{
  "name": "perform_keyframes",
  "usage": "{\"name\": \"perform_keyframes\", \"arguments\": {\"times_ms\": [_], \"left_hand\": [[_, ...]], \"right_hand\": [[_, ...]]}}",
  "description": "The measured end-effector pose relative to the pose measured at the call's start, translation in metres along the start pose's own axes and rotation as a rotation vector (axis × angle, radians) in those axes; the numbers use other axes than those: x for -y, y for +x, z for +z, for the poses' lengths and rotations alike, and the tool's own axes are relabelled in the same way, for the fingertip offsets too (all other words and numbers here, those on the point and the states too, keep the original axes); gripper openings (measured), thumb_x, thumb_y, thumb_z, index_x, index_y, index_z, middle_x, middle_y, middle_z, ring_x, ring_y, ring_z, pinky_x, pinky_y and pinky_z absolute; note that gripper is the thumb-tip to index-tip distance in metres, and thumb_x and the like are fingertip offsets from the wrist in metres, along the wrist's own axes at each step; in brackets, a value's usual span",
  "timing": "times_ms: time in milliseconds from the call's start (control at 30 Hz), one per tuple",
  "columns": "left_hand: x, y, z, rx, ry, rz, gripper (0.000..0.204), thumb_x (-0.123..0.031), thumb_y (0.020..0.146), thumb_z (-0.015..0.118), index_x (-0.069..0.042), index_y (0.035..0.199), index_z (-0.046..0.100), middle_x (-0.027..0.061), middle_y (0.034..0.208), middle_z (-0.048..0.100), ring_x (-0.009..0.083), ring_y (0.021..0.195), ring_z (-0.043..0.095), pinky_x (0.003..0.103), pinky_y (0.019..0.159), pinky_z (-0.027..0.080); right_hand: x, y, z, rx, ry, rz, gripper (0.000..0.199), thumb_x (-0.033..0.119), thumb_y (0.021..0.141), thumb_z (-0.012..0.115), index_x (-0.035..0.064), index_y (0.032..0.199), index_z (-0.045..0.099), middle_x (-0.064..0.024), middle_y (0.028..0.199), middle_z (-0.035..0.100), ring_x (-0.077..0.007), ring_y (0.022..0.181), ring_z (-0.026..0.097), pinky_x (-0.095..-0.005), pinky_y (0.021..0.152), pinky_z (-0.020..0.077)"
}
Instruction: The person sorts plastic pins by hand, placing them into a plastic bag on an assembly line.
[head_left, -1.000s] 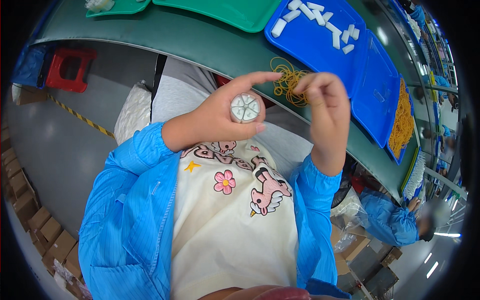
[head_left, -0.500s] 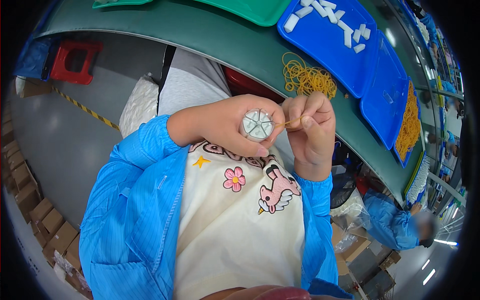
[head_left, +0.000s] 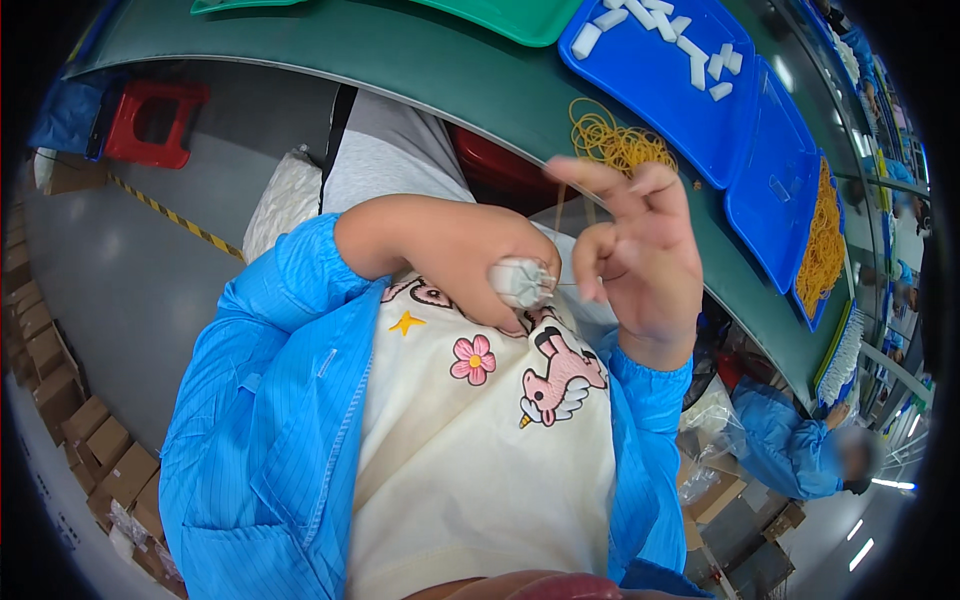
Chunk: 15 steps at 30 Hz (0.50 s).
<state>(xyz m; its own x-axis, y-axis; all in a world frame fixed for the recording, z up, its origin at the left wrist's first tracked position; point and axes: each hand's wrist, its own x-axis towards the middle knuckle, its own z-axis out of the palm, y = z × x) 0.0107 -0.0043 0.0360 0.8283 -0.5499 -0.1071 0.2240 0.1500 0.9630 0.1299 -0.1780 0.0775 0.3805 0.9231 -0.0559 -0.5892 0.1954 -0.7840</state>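
Observation:
My left hand (head_left: 455, 258) is closed round a bundle of white wedge-shaped pieces (head_left: 522, 283), whose round end faces up. Just right of it, my right hand (head_left: 645, 250) has its fingers spread and bent, slightly smeared by motion. A thin yellow rubber band (head_left: 561, 215) is stretched from the right fingers towards the bundle. Where the band lies round the bundle is mostly hidden by the left hand. Beyond the right hand, a loose pile of yellow rubber bands (head_left: 612, 140) lies on the green table (head_left: 440, 75).
A blue tray (head_left: 660, 110) on the table holds several white pieces (head_left: 697, 68). Beside it are another blue tray (head_left: 765, 225) and more rubber bands (head_left: 822, 240). A green tray (head_left: 510, 22) lies at the far edge, a red stool (head_left: 152, 125) on the floor at left. A co-worker (head_left: 790, 440) is at right.
My right hand has moved right and opened its fingers wider, stretching the rubber band. The bundle in my left hand has tilted and sits slightly lower.

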Motion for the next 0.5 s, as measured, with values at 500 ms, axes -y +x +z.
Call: {"name": "perform_keyframes", "arguments": {"times_ms": [500], "left_hand": [[0.020,-0.021,-0.009,-0.220,-0.750,0.513,0.033,-0.015,0.078,0.079,-0.009,0.095,0.051,0.0023,0.078,0.058,0.0078,0.067,0.054,0.023,0.059,0.043]], "right_hand": [[0.028,-0.009,-0.004,0.226,-1.195,0.338,0.031,-0.009,0.073,0.050,0.0018,0.096,0.067,-0.0150,0.083,0.065,-0.0278,0.074,0.065,-0.0363,0.066,0.0506]]}}
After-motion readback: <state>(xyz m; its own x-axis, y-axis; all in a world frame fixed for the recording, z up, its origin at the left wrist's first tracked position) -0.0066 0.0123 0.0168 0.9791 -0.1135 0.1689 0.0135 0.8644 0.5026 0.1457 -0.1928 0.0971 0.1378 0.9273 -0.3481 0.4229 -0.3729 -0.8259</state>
